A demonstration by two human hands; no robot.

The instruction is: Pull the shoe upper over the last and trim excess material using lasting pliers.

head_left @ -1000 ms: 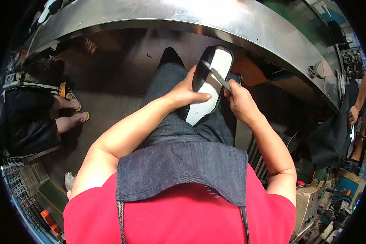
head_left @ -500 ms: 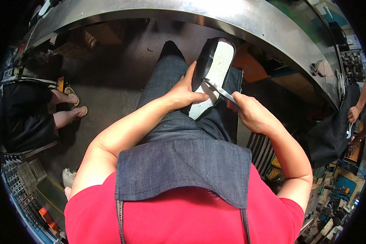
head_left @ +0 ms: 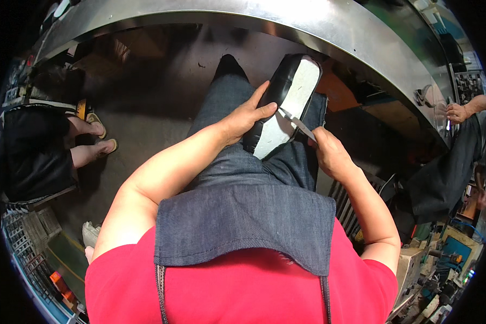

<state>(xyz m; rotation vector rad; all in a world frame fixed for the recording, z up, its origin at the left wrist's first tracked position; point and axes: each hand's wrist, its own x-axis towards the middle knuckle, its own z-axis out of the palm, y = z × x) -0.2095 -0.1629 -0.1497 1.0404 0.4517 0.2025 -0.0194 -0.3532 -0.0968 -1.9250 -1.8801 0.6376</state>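
A black shoe upper on a last (head_left: pixel 278 85), with a pale insole (head_left: pixel 302 81) facing up, rests slantwise across my thighs. My left hand (head_left: pixel 249 114) grips its left side, with the thumb reaching over the edge onto the insole. My right hand (head_left: pixel 332 153) is closed round the handles of metal pincers (head_left: pixel 301 124). The pincers' head meets the insole's left edge, right beside my left thumb. Whether the jaws pinch any of the black material is too small to tell.
A curved metal bench (head_left: pixel 227 17) spans the far side. At left sits a person in black with sandalled feet (head_left: pixel 105 146). A co-worker's hand (head_left: pixel 458 113) is at the bench's right end. An orange object (head_left: pixel 337 86) lies under the bench.
The shoe has shifted slightly right and tilted. My left thumb has moved up to the insole's left edge. The pincers have turned a little, and the co-worker's hand at right has risen to the bench.
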